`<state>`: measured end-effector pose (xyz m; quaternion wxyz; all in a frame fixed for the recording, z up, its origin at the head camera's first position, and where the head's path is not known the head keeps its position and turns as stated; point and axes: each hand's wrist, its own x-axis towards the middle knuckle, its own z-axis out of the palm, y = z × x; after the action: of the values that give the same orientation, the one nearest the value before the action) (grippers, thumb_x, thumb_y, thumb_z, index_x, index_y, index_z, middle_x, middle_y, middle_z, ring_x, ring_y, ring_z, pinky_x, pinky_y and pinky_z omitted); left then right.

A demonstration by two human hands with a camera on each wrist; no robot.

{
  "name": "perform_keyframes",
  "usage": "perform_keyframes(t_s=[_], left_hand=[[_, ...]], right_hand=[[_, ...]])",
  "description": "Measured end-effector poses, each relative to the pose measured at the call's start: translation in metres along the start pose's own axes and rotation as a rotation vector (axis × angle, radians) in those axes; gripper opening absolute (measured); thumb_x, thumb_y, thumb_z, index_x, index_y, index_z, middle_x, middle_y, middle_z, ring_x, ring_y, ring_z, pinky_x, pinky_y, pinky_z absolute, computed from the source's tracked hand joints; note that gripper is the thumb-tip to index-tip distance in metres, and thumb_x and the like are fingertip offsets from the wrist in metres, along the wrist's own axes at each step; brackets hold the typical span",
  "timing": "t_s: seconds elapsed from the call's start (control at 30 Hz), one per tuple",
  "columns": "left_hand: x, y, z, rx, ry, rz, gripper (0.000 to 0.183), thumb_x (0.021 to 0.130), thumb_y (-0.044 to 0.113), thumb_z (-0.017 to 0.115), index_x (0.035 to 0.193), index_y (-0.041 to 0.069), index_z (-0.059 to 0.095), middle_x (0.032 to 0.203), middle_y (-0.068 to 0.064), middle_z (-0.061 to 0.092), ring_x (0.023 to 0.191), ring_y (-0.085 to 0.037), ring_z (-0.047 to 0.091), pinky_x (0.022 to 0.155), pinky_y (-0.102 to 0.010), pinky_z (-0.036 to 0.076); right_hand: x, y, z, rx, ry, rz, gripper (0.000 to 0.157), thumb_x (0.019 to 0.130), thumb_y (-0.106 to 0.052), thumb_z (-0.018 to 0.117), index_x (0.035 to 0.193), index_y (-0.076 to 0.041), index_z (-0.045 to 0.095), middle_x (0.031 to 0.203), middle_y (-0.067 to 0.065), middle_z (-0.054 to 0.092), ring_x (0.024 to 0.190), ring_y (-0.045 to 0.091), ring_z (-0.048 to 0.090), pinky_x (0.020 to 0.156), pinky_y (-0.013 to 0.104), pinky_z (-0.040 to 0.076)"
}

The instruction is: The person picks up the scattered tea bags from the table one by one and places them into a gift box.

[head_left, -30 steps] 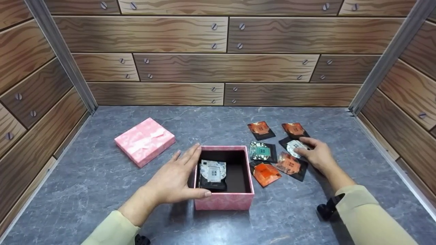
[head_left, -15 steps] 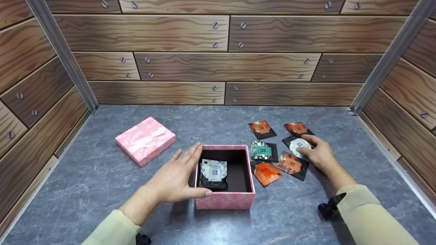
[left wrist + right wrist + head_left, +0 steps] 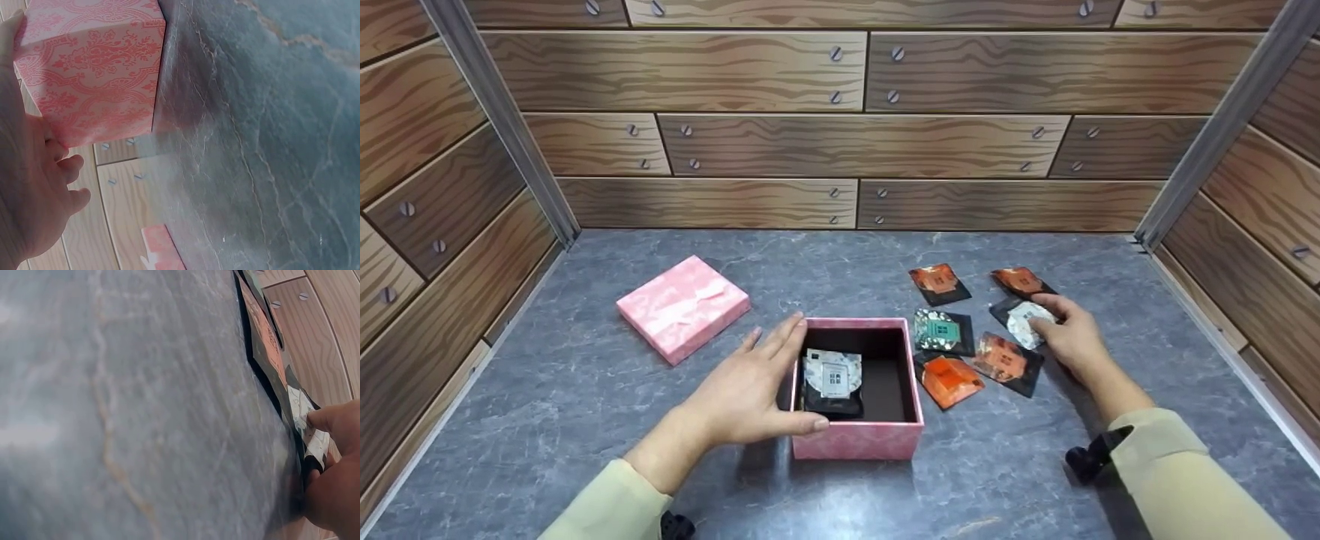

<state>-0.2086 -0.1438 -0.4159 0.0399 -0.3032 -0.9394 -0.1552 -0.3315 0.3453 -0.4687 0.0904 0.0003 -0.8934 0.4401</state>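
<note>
- Plank walls enclose the surface; pink lid, centre left.
- Left hand, fingers extended, touches pink box, lower centre.
- Right hand pinches white sachet between orange sachets, centre right.

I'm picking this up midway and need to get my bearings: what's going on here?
A person is working at a grey tabletop with both hands. The left hand rests against the left side of an open pink box, which has a white-labelled packet inside. The right hand pinches another white-topped packet, outside the box. Five other packets lie to the box's right, and the pink lid sits apart to its left.
</note>
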Motion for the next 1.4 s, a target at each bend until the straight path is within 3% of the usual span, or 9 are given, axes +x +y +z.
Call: perform_keyframes(t_s=[0.27,0.5,0.67,0.77,0.83,0.93,1.0,1.07,1.4], left_hand=[[0.001,0.0,0.0,0.0,-0.005,-0.002,0.129,0.084,0.09,0.054,0.17,0.002,0.013,0.177,-0.012,0.012,0.161,-0.025,0.018,0.129,-0.056,0.016],[0.0,0.001,-0.001,-0.004,-0.007,0.0,0.129,0.085,0.089,0.055,0.169,0.001,0.014,0.177,-0.013,0.013,0.161,-0.027,0.019,0.129,-0.057,0.017],[0.0,0.001,-0.001,-0.004,0.011,0.011,0.128,0.085,0.088,0.056,0.169,0.0,0.015,0.176,-0.014,0.016,0.161,-0.026,0.021,0.128,-0.058,0.019],[0.0,0.0,-0.001,-0.001,0.016,0.014,0.128,0.085,0.088,0.056,0.169,0.0,0.015,0.176,-0.014,0.016,0.161,-0.026,0.022,0.128,-0.058,0.02],[0.0,0.0,-0.001,0.003,0.015,0.014,0.128,0.085,0.088,0.055,0.169,0.0,0.015,0.176,-0.014,0.016,0.161,-0.026,0.021,0.128,-0.057,0.02],[0.001,0.0,0.0,0.006,0.013,0.015,0.128,0.085,0.089,0.055,0.169,0.0,0.014,0.176,-0.014,0.015,0.161,-0.026,0.021,0.128,-0.057,0.019],[0.001,0.0,0.0,0.007,0.013,0.016,0.128,0.085,0.089,0.055,0.169,0.0,0.015,0.176,-0.014,0.015,0.161,-0.026,0.022,0.128,-0.057,0.019],[0.001,0.0,0.0,0.008,0.012,0.016,0.128,0.085,0.089,0.054,0.169,0.0,0.015,0.176,-0.014,0.015,0.161,-0.026,0.021,0.129,-0.057,0.019],[0.0,0.0,0.0,0.003,0.005,0.009,0.129,0.085,0.089,0.054,0.169,0.001,0.014,0.177,-0.013,0.014,0.161,-0.026,0.02,0.129,-0.056,0.018]], right_hand=[[-0.001,0.002,-0.008,0.078,0.051,0.025,0.044,0.096,0.001,0.069,0.139,0.01,0.061,0.12,0.027,0.069,0.083,-0.002,0.056,0.074,0.012,0.046],[-0.003,0.004,-0.019,0.103,0.005,0.071,0.055,0.094,-0.002,0.074,0.144,0.011,0.055,0.122,0.029,0.067,0.084,0.0,0.059,0.073,0.013,0.05],[-0.006,0.003,-0.027,0.047,-0.034,0.092,0.063,0.095,-0.009,0.076,0.151,0.008,0.05,0.136,0.039,0.06,0.097,0.002,0.056,0.078,0.01,0.047],[-0.008,0.001,-0.033,0.067,-0.071,0.099,0.066,0.096,-0.012,0.076,0.152,0.009,0.048,0.139,0.04,0.058,0.095,-0.001,0.059,0.078,0.011,0.051],[-0.01,0.0,-0.037,0.094,-0.088,0.106,0.064,0.097,-0.012,0.076,0.151,0.01,0.049,0.131,0.034,0.066,0.089,-0.003,0.062,0.076,0.014,0.054],[-0.012,-0.003,-0.041,0.145,-0.098,0.11,0.058,0.097,-0.01,0.075,0.146,0.011,0.054,0.112,0.013,0.076,0.083,-0.002,0.063,0.073,0.019,0.057],[-0.013,-0.004,-0.044,0.154,-0.094,0.097,0.053,0.098,-0.01,0.075,0.143,0.011,0.058,0.105,-0.005,0.074,0.082,-0.001,0.063,0.073,0.02,0.057],[-0.014,-0.006,-0.047,0.15,-0.087,0.081,0.05,0.099,-0.012,0.074,0.141,0.011,0.06,0.103,-0.013,0.071,0.084,-0.001,0.063,0.074,0.02,0.056],[-0.014,-0.029,-0.057,0.267,0.006,0.049,0.044,0.1,-0.007,0.072,0.139,0.01,0.064,0.094,-0.02,0.072,0.082,-0.002,0.066,0.073,0.017,0.059]])
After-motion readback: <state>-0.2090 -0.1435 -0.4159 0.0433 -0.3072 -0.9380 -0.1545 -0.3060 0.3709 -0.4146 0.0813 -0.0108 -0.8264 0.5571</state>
